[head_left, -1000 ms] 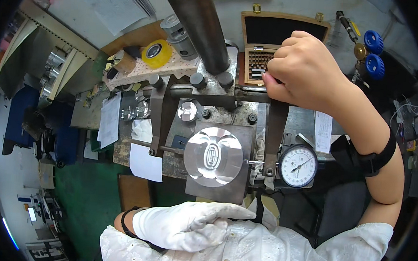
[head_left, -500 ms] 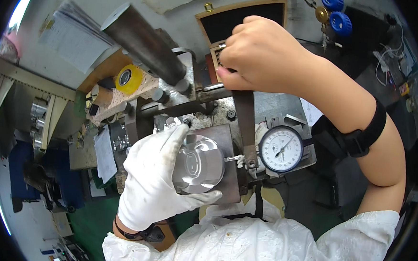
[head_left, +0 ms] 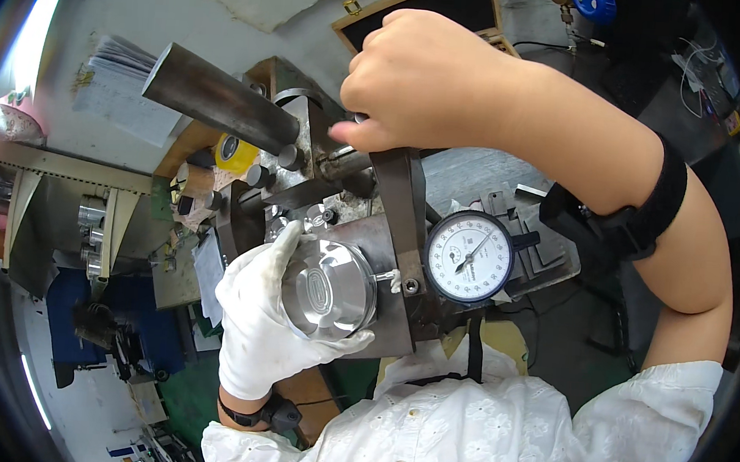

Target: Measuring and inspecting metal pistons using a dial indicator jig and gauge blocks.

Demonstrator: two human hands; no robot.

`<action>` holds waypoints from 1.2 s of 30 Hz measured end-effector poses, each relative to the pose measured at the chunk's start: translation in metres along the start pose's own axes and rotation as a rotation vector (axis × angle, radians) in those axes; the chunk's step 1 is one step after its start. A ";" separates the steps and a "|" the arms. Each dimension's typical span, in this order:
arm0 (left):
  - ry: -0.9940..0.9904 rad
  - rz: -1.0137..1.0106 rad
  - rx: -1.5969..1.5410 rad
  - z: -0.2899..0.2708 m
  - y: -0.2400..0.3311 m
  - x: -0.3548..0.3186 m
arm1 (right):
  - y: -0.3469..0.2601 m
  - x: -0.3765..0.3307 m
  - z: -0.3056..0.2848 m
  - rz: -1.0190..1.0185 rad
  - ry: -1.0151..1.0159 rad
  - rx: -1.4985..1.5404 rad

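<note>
The left hand (head_left: pixel 259 313), the nearer one, cups the left side of the piston (head_left: pixel 330 288), thumb near, fingers far. The piston stands right of the palm, face up, on the plate (head_left: pixel 391 325). Right of that sits the dial (head_left: pixel 470 256). Farther, the right hand (head_left: pixel 413 81) is clenched; what it grips is hidden.

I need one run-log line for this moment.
left hand: gloved, around piston | right hand: bare fist at gauge frame | dial gauge: right of piston
</note>
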State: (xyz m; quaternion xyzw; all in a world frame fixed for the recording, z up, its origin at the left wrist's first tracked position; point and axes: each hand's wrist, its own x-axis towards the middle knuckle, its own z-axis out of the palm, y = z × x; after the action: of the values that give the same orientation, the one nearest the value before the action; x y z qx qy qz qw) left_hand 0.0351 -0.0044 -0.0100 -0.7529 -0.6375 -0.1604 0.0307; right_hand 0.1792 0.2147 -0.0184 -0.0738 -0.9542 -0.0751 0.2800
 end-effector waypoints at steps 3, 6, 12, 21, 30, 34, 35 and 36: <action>0.012 -0.005 -0.016 0.003 0.000 -0.001 | 0.005 -0.016 -0.022 0.161 -0.150 0.168; -0.013 -0.015 -0.018 0.003 -0.002 -0.003 | 0.012 -0.062 -0.004 0.371 0.481 0.651; -0.033 -0.053 -0.028 0.000 0.001 -0.005 | -0.039 -0.180 0.028 0.869 0.069 0.599; -0.013 -0.046 -0.038 0.007 -0.002 -0.005 | -0.142 -0.160 0.062 0.609 0.219 0.637; -0.036 -0.044 0.000 0.005 0.001 -0.004 | -0.140 -0.142 0.070 0.538 0.320 0.413; -0.030 -0.038 0.019 0.006 0.000 -0.006 | -0.149 -0.141 0.076 0.537 0.355 0.490; -0.034 -0.038 0.029 0.006 0.001 -0.006 | -0.153 -0.142 0.076 0.544 0.326 0.494; -0.039 -0.045 0.037 0.006 0.001 -0.006 | -0.155 -0.142 0.075 0.542 0.325 0.496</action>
State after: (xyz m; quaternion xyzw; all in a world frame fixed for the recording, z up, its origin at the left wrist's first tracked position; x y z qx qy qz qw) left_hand 0.0365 -0.0089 -0.0174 -0.7407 -0.6576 -0.1345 0.0288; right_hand 0.2296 0.0626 -0.1744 -0.2401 -0.8328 0.2232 0.4461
